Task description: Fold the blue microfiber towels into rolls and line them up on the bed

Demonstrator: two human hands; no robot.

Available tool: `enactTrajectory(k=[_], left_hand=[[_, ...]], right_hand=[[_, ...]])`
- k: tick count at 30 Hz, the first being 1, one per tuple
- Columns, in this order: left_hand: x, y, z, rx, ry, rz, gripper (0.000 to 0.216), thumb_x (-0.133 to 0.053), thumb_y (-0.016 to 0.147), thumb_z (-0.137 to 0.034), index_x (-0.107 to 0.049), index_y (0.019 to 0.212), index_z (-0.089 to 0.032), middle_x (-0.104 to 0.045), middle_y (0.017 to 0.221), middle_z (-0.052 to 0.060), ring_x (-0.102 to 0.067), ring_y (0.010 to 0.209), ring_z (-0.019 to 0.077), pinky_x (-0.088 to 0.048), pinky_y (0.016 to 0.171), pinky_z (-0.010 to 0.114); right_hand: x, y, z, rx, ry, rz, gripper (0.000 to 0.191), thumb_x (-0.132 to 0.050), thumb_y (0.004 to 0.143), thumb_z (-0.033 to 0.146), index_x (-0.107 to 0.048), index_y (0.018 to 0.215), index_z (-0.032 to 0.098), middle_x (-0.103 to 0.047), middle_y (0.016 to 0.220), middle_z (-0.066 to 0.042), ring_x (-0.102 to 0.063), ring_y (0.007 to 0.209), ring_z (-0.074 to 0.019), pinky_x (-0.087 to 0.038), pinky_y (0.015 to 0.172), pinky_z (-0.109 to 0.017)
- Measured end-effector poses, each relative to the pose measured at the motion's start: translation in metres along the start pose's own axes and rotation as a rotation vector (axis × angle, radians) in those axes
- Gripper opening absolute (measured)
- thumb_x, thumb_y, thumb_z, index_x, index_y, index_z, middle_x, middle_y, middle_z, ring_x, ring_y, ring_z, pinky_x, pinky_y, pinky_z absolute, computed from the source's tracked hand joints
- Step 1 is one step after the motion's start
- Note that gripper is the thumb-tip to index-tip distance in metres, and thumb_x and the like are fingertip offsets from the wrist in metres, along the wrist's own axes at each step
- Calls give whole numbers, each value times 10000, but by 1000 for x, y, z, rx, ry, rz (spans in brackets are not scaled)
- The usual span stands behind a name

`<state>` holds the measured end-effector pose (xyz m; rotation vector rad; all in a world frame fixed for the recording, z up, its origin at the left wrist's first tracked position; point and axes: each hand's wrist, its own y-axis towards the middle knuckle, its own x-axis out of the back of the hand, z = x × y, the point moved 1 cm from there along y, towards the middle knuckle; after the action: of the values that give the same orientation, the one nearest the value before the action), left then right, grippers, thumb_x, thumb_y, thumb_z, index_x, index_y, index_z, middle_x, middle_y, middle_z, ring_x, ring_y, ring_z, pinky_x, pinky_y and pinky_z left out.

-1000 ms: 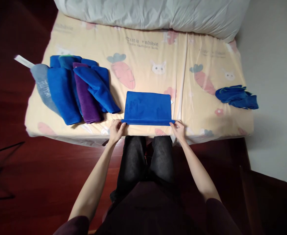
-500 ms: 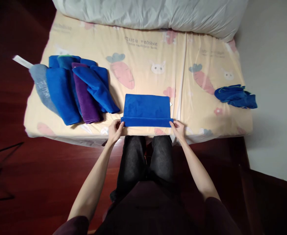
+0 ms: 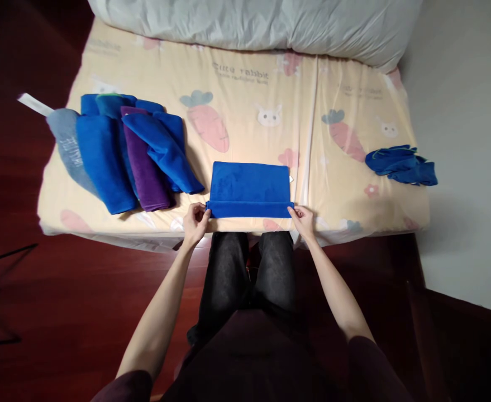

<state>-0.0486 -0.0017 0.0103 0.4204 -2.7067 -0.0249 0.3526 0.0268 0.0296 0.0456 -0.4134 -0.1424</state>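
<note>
A blue towel [image 3: 250, 181] lies on the bed in front of my knees, its near edge turned over into a flat band. My left hand [image 3: 195, 221] pinches the left end of that band between thumb and fingers. At the opposite end, my right hand [image 3: 303, 220] grips the band's right corner the same way. A small white tag pokes out at the towel's right side.
Rolled blue, grey and purple towels [image 3: 151, 167] are heaped on the bed's left. A crumpled blue cloth [image 3: 402, 164] lies far right on the carrot-print sheet [image 3: 245, 123]. Behind is a pale quilt [image 3: 257, 22]; a wall [image 3: 458, 156] stands at right.
Both hands keep their pinch on the folded band, which stays nearly where it was. The whole view has shifted very slightly.
</note>
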Motion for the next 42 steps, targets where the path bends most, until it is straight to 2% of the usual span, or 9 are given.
enactTrajectory(k=[5, 11, 16, 22, 25, 28, 32, 37, 42], left_hand=[[-1, 0, -2, -23, 42, -13, 367, -685, 883, -532, -566, 1042, -223, -644, 830, 10, -600, 717, 164, -474, 689, 298], [-3, 1, -4, -60, 77, -35, 367, -720, 879, -490, -607, 1090, -212, -667, 892, 31, -612, 750, 169, -514, 728, 315], [0, 2, -11, -233, 74, -68, 346, -739, 898, -445, -677, 1134, -199, -717, 1198, 131, -672, 1115, 258, -550, 961, 421], [2, 1, -17, -253, 109, 69, 241, -625, 983, -395, -790, 1082, -249, -769, 1237, 82, -664, 1131, 271, -517, 1047, 508], [2, 3, -18, -217, 130, 138, 297, -591, 996, -421, -788, 1144, -254, -756, 1281, 76, -641, 1145, 279, -515, 1048, 518], [3, 5, -19, -206, 160, 202, 376, -675, 947, -469, -750, 1247, -255, -721, 1355, 89, -616, 1197, 305, -482, 1085, 554], [3, 7, -19, -219, 160, 240, 548, -803, 828, -476, -705, 1312, -239, -687, 1398, 129, -609, 1233, 334, -453, 1112, 570], [4, 8, -17, -246, 151, 247, 381, -656, 919, -442, -741, 1222, -227, -692, 1391, 133, -633, 1234, 320, -437, 1113, 559], [5, 9, -17, -241, 129, 215, 368, -567, 986, -505, -767, 1122, -228, -703, 1377, 129, -630, 1241, 310, -443, 1097, 545]], right_hand=[[-1, -1, -3, 4, -17, -5, 446, -714, 887, 607, -655, 721, 197, -449, 608, 31, -382, 558, -124, -334, 520, -283], [-3, -2, -2, 70, -27, -93, 319, -721, 914, 498, -727, 956, 182, -659, 795, -38, -532, 637, -148, -475, 603, -295], [-2, -5, 0, 172, -152, -95, 294, -661, 969, 418, -749, 1159, 212, -712, 1160, -115, -589, 674, -149, -561, 638, -323], [-4, -8, -5, 290, -121, 3, 265, -568, 1027, 330, -800, 1132, 257, -722, 1284, -102, -698, 1156, -242, -627, 952, -408], [-3, -8, -2, 311, -102, 74, 291, -532, 1047, 313, -800, 1152, 267, -729, 1310, -86, -683, 1227, -241, -588, 1064, -441], [0, -7, 4, 273, -125, 146, 297, -623, 1003, 348, -765, 1251, 267, -680, 1414, -93, -662, 1265, -262, -608, 1017, -437], [3, -5, 9, 277, -171, 260, 536, -805, 849, 322, -697, 1371, 260, -603, 1512, -110, -597, 1347, -313, -616, 970, -453], [4, -2, 5, 219, -132, 226, 456, -633, 877, 171, -728, 1316, 249, -632, 1482, -104, -698, 1143, -240, -626, 796, -363], [3, -2, 5, 192, -60, 190, 432, -550, 862, 121, -772, 1212, 242, -640, 1479, -84, -671, 1251, -239, -621, 788, -334]])
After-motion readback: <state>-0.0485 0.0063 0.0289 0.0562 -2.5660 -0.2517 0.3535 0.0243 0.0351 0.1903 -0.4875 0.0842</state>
